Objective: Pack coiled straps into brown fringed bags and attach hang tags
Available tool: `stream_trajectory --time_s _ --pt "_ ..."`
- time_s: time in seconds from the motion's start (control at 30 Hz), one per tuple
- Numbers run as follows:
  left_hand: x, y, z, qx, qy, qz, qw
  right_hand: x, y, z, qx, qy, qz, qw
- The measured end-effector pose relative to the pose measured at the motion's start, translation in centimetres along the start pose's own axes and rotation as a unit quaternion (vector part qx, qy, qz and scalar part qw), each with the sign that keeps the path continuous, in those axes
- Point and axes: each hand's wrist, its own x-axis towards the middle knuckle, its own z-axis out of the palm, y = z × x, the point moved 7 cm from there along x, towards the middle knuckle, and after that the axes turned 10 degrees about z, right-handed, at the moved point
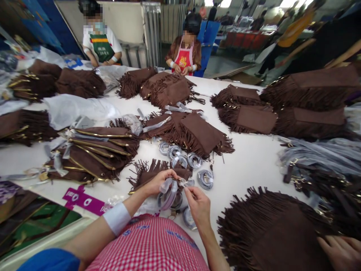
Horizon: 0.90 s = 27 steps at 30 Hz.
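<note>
Close in front of my apron, my left hand grips a coiled strap wrapped in greyish plastic, its fingers closed near the upper end. My right hand is closed in a pinch on a thin whitish plastic strip beside the coil. Metal hardware shows between the two hands, too small to make out. Just behind them lies a brown fringed bag, partly hidden by my left hand. Several more wrapped strap coils, one a grey coil, lie on the white table.
Brown zippered pouches are stacked at left, fringed bags beyond the coils. Wrapped straps lie at right. Another person's hand touches a large fringed bag. Two people sit across the table; others stand behind.
</note>
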Motion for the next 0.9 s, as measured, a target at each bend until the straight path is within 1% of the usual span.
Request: stream_trajectory --time_s 0.1,0.27,0.37,0.47,0.57,0.63,0.7,0.8,0.83,0.9 --pt "0.1 -0.7 -0.3 -0.004 -0.007 0.0 1.0 0.2 -0.2 0.0 -0.031 0.017 -0.023 0.999" --pt "0.3 -1.1 -0.4 -0.008 0.003 -0.01 1.0 0.1 -1.6 0.1 -0.107 0.044 -0.073 0.991" --pt "0.5 -1.1 -0.1 -0.005 -0.002 -0.013 1.0 0.2 -2.0 0.4 -0.123 0.042 -0.071 0.989" --pt "0.6 -0.9 0.2 0.006 -0.012 -0.004 1.0 0.5 -1.6 0.5 -0.094 0.03 -0.039 0.994" --pt "0.6 0.0 0.1 0.084 -0.013 0.048 0.995 0.8 -0.7 0.4 -0.055 0.018 0.008 0.998" --pt "0.6 0.6 0.1 0.135 -0.012 0.077 0.988 0.8 -0.3 0.4 -0.03 0.011 0.024 0.999" --pt "0.4 0.8 0.3 0.154 -0.024 0.073 0.985 0.7 -0.2 0.7 0.005 -0.013 0.023 1.0" --pt "0.3 0.5 0.5 0.155 -0.046 0.045 0.986 0.5 0.0 2.1 0.057 -0.087 0.023 0.994" --pt "0.2 0.3 0.5 0.153 -0.05 0.038 0.986 0.6 0.2 2.5 0.064 -0.098 0.029 0.993" --pt "0.3 0.1 0.4 0.137 -0.05 0.025 0.989 0.8 0.8 2.6 0.066 -0.085 0.044 0.993"
